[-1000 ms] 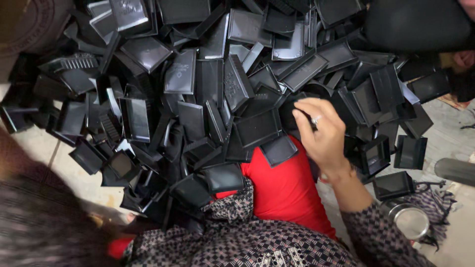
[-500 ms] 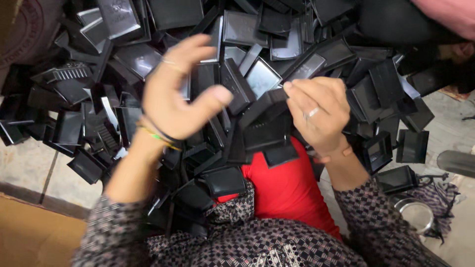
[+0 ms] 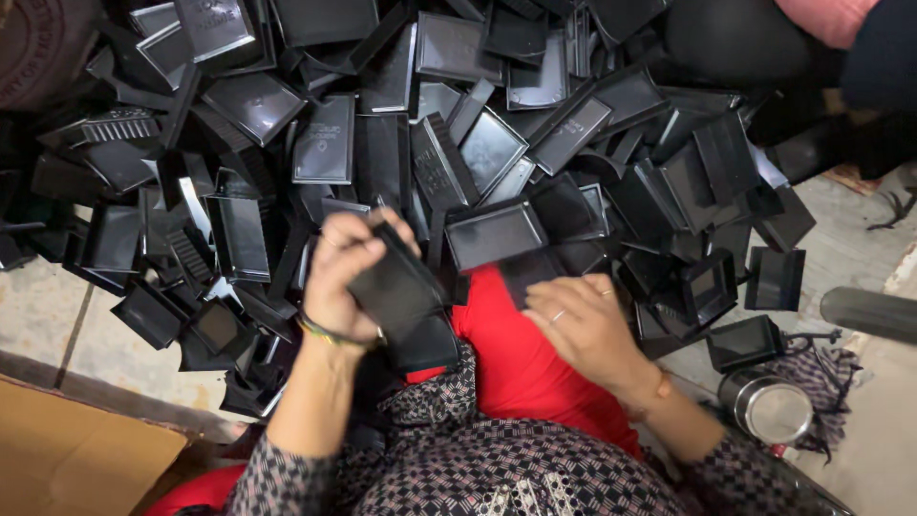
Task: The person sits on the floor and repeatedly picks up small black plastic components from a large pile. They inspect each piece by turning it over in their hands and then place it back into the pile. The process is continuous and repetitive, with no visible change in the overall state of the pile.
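Gripping a black plastic part (image 3: 396, 287), the left hand (image 3: 349, 277) is raised above the lap, with its fingers (image 3: 368, 244) clenched around the upper edge of this part and the thumb on the near side. The part is flat and rectangular, tilted, and its lower end touches another black piece (image 3: 425, 342) that lies on the red cloth (image 3: 521, 368) over the lap. The right hand (image 3: 583, 325) rests palm down just beside, on the edge of the heap; its fingers are bent and pressed on a dark tray-like piece (image 3: 530, 272), but whether they really grasp it I cannot tell. One finger wears a ring.

Around both hands a big heap of black plastic trays (image 3: 325, 139) covers the floor (image 3: 43, 311), many turned in different directions and lying one over another. At the right, near the heap, a steel cup (image 3: 769, 406) stands on the floor beside a dark fringed cloth (image 3: 826, 368). A brown cardboard (image 3: 76, 459) lies at the lower left corner.
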### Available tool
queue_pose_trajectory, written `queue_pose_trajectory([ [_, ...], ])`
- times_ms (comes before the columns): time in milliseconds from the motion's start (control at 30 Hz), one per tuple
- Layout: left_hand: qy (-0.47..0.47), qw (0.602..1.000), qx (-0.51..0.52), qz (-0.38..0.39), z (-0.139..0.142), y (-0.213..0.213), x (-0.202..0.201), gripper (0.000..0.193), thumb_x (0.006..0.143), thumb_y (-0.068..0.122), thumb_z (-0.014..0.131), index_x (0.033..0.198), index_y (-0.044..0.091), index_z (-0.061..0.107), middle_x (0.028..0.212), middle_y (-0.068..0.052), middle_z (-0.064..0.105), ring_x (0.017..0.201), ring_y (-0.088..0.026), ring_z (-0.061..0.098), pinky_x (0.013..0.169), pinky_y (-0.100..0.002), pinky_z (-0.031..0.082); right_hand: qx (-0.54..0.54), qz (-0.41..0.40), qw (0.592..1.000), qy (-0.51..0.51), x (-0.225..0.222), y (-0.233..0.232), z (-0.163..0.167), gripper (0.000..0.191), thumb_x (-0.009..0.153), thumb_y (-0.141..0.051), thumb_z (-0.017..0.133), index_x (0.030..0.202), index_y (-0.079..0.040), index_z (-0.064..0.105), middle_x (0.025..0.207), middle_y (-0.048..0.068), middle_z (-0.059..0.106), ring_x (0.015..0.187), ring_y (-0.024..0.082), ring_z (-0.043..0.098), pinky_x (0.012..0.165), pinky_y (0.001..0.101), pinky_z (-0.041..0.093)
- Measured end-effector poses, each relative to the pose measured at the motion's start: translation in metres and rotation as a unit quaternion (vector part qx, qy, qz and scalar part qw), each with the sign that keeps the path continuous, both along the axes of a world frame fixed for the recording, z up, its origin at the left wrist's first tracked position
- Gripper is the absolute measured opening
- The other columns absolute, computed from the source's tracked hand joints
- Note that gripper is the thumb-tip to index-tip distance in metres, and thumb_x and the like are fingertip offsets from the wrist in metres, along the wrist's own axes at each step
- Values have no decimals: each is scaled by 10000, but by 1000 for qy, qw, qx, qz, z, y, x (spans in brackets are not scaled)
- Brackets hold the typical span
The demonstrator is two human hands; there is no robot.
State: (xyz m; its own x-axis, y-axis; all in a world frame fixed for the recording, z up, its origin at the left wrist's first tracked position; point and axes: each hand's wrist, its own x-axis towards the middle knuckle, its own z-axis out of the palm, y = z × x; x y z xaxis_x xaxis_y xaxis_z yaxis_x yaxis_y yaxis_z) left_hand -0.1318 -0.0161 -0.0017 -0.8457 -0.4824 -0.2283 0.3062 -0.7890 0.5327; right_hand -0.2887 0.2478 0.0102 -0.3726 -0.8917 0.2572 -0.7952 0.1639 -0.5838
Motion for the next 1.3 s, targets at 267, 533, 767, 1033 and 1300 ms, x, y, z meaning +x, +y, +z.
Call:
queue_pose_trajectory([
  [267,-228,946,-138,-184,3,73,-5,340,925,176,713,1253,92,672,1168,-41,705,1043,-110,668,943,-286,536,-301,-174,534,-771,28,14,-10,45,1055,-52,647,1043,-63,605,1033,68,706,1006,176,681,982,382,548],
  [533,-199,949,-204,-135,-1,94,-34,217,983,158,752,1116,-12,752,1117,-82,717,992,-112,651,909,-283,520,-112,-126,968,-184,7,-11,38,688,789,-221,814,1375,-30,509,1346,178,561,1248,302,563,1104,372,432],
  [767,-157,981,-110,2,-5,95,-55,611,1070,487,383,1327,-26,594,1242,-122,671,1129,-182,625,1026,-334,507,-128,-134,826,-533,25,-8,38,618,885,-125,803,1442,-24,558,1398,147,628,1311,198,602,1151,328,458],
  [1033,-127,986,-103,12,9,120,-63,591,1050,404,477,1438,-41,496,1251,-166,640,1127,-220,628,1023,-349,511,-107,-163,947,-255,47,-14,25,595,840,-126,851,1363,23,609,1421,165,624,1307,238,628,1131,353,490],
  [1300,-35,998,-61,4,15,96,-45,693,902,35,722,1510,-63,405,1470,-187,565,1366,-249,574,1132,-377,486,-194,-114,716,-661,46,-4,-16,548,1021,-117,691,1493,-2,439,1390,150,583,1223,190,579,1053,328,474],
])
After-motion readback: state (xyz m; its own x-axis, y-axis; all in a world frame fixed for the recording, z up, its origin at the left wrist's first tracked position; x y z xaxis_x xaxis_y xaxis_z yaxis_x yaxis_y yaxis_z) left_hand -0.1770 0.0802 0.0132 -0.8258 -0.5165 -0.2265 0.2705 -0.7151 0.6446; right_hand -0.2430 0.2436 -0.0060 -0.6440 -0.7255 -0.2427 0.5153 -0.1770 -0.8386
